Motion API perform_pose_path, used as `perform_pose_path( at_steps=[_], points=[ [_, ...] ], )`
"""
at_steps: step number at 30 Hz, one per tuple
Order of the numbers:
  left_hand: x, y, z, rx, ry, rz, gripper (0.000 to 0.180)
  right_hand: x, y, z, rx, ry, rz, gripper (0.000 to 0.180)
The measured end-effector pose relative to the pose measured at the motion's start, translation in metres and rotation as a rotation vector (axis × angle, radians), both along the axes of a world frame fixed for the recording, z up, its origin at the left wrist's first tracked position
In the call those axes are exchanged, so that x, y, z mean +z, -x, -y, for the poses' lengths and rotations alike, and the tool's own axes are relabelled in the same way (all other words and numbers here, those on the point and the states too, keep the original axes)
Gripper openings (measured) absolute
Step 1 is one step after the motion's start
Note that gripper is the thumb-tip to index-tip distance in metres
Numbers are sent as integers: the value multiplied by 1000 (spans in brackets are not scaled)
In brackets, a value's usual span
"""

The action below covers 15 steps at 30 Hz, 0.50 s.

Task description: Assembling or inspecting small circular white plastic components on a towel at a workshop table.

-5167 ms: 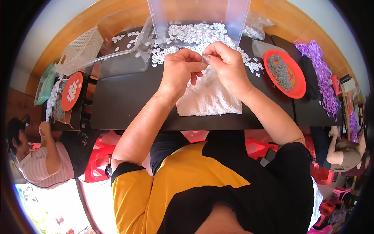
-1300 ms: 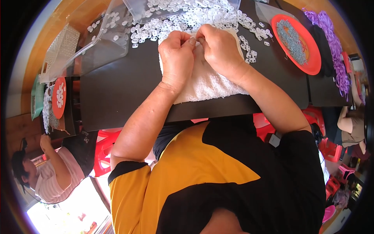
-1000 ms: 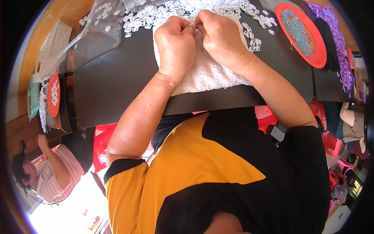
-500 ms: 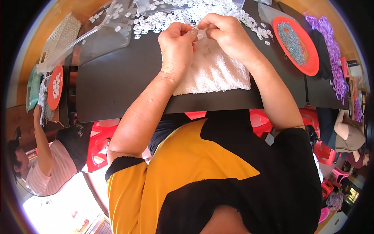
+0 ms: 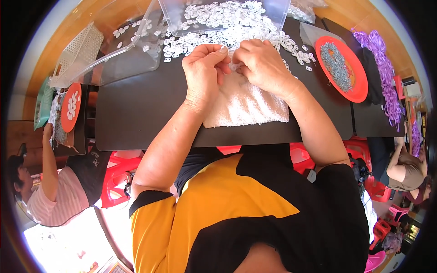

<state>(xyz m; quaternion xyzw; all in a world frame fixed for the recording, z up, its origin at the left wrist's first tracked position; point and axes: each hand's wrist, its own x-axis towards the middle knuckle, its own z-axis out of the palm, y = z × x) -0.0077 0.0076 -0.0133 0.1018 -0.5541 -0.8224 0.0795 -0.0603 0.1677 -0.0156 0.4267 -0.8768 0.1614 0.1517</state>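
1. I am watching the left hand (image 5: 205,68) and the right hand (image 5: 259,63) meeting fingertip to fingertip over the far edge of a white towel (image 5: 246,102) that is lying on the black table (image 5: 136,113).
2. Both grips are pinching together on something tiny and pale between them; I cannot tell exactly what the piece is.
3. A heap of small white plastic rings (image 5: 227,27) is spreading just beyond the hands, partly inside a clear plastic bin (image 5: 177,20).
4. A clear flat lid (image 5: 118,59) is lying to the left, with a few rings on it.
5. A round orange plate (image 5: 341,68) carrying small grey metal pieces is sitting to the right, with a purple bundle of cords (image 5: 384,77) beyond it.
6. At the far left, another person's hand is reaching beside a second orange plate (image 5: 70,107) near a white basket (image 5: 77,50).
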Motion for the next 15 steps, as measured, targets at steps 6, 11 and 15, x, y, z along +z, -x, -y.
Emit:
perform_pose_path(
  at_steps=[6, 11, 15],
  points=[
    [2, 1, 0, -73, -20, -6, 11, -2, 2, -1, 3, 1, 14, 6],
    [6, 1, -1, -123, -36, 17, 12, 10, 8, -10, 14, 106, 134, 7],
    [5, 0, 2, -143, -51, 37, 12, 17, 9, -12, -57, 573, 693, 13]
  ],
)
